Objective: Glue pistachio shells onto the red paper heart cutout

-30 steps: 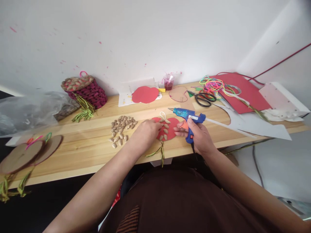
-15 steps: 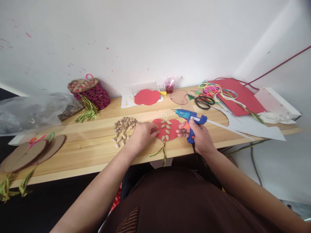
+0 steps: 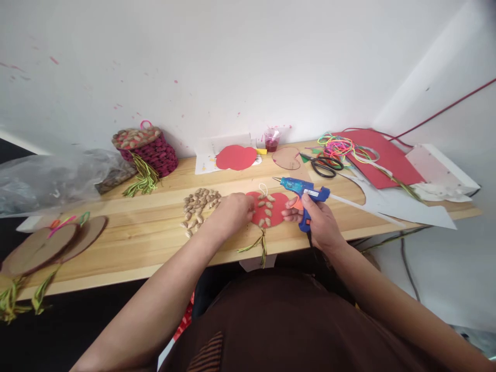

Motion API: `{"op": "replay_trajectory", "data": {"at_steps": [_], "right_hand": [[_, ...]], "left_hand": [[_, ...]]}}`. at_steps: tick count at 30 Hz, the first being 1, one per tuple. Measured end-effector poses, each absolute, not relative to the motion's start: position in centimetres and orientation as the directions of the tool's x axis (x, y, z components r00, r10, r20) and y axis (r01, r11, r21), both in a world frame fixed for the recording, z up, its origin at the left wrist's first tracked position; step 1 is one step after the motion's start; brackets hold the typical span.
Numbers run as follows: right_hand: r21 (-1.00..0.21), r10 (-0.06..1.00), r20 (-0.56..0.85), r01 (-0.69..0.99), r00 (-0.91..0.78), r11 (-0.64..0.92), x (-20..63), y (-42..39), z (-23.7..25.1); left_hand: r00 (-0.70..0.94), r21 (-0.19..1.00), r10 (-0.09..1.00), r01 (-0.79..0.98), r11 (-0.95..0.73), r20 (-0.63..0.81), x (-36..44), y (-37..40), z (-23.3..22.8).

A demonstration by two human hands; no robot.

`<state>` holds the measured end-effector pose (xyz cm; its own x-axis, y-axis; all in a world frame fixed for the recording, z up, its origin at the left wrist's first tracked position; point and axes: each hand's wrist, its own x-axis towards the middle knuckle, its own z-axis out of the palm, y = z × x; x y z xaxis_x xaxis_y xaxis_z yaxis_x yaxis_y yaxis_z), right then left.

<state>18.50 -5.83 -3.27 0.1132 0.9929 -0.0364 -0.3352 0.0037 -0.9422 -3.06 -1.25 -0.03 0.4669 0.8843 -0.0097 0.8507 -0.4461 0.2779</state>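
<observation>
My right hand is wrapped round the handle of a blue hot glue gun. Its nozzle points left, and a long clear glue stick trails from the back. Its fingertips are close to the right edge of a red paper cutout. Peanuts in shells sit on the cutout, which has a white loop on top and a green raffia tassel below. My left hand is closed, fingertips at the cutout's left edge; whatever they pinch is hidden. Beside it lies a pile of peanuts.
Scissors, tangled coloured cords and red card lie back right. A plastic cup stands by the wall near another red cutout. A purple woven piece and brown discs are at left.
My left hand has shifted slightly right and forward over the cutout's left edge. My right hand keeps the glue gun in nearly the same place. The whole view has shifted a little.
</observation>
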Motion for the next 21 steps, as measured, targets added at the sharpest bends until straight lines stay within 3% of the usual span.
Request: {"op": "replay_trajectory", "data": {"at_steps": [3, 5, 7, 9, 11, 13, 21], "right_hand": [[-0.94, 0.993, -0.029, -0.342, 0.116, 0.013, 18.5, -5.9, -3.3], [-0.937, 0.993, -0.022, -0.348, 0.113, 0.019, 18.7, -6.2, -3.1], [-0.935, 0.996, -0.022, -0.353, 0.09, 0.012, 19.0, -7.1, -2.7], [-0.938, 0.999, -0.049, -0.345, 0.015, -0.041, 19.3, -8.5, -1.9], [-0.953, 0.988, -0.074, -0.283, -0.134, -0.11, 19.5, -10.1, -0.8], [-0.974, 0.972, -0.034, -0.209, -0.234, -0.084, 19.6, -11.5, 0.4], [-1.0, 0.961, 0.001, 0.023, -0.276, 0.007, 18.6, -13.4, 2.7]], "left_hand": [[0.454, 0.36, 0.891, 0.833, -0.42, -0.012, -3.3, -1.2, 0.3], [0.398, 0.56, 0.917, 0.763, -0.323, -0.014, -4.0, -1.4, 0.4], [0.334, 0.826, 0.941, 0.544, -0.145, -0.054, -4.9, -1.8, 0.2], [0.328, 0.978, 0.935, 0.193, 0.072, -0.134, -5.8, -2.4, 0.0], [0.358, 0.96, 0.912, -0.12, 0.255, -0.197, -6.4, -3.0, -0.1], [0.383, 0.882, 0.894, -0.304, 0.359, -0.232, -6.6, -3.7, -0.2], [0.487, 0.766, 0.853, -0.473, 0.436, -0.185, -5.9, -5.5, -0.2]]}}
